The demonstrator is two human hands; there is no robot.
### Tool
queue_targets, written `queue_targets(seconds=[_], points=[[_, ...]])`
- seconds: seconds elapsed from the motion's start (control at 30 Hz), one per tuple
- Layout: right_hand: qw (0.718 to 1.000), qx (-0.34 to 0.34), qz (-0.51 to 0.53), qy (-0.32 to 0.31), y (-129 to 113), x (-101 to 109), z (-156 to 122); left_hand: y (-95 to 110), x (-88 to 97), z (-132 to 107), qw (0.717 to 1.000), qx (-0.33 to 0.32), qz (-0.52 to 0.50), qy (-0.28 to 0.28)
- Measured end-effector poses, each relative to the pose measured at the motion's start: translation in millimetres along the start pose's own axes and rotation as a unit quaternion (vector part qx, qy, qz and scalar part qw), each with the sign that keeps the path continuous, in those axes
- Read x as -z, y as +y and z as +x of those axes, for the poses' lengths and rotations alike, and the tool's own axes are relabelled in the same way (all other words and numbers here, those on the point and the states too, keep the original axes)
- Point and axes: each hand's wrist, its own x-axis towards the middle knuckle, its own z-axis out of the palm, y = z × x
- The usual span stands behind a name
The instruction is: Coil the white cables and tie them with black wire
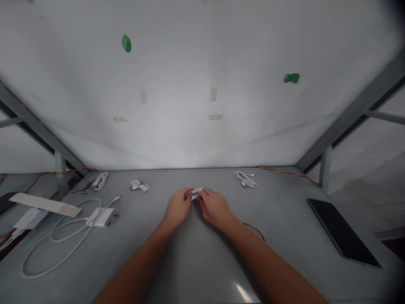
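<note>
A bundled white cable (196, 193) stretches between my two hands over the middle of the grey table. My left hand (179, 207) pinches its left end, and a bit of something dark shows at those fingertips. Closed on the right end is my right hand (215, 207), its fingers curled and partly hiding the cable. Beyond my left hand lies a white cable tied with a black tie (139, 185). To the right, farther back, rests another coiled white cable (246, 179). A thin dark wire (255, 230) pokes out beside my right forearm.
At the left are a white charger (101, 217) with its long looped cord, a white strip (46, 204) and a cable coil (100, 180) near black ties. A dark tablet (343, 232) lies at the right. The white wall (177, 143) rises behind the grey table (284, 261).
</note>
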Motion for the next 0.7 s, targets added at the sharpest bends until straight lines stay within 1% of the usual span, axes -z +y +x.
queue_targets(seconds=[0.1, 0.2, 0.3, 0.4, 0.47, 0.6, 0.7], points=[[1.0, 0.022, -0.009, -0.004, -1, 2, 2, 2, -0.7, -2, 0.999, -0.018, 0.037, -0.002], [1.0, 0.022, -0.004, -0.011, -2, 3, 5, 6, -2.7, -6, 0.996, -0.053, 0.066, -0.004], [0.999, 0.021, 0.018, -0.018, -3, 1, 6, 8, -6.1, -9, 0.992, -0.082, 0.089, -0.022], [0.999, 0.029, 0.032, -0.019, -5, -4, 6, 8, -8.2, -10, 0.992, -0.084, 0.091, -0.031], [0.999, 0.03, 0.023, -0.023, -5, -6, 6, 8, -7.9, -11, 0.991, -0.087, 0.097, -0.033], [0.999, 0.019, -0.017, -0.03, -5, -8, 6, 12, -5.3, -15, 0.981, -0.101, 0.158, -0.056], [0.999, 0.02, -0.025, -0.016, -4, -9, 5, 17, -4.9, -18, 0.974, -0.098, 0.19, -0.067]])
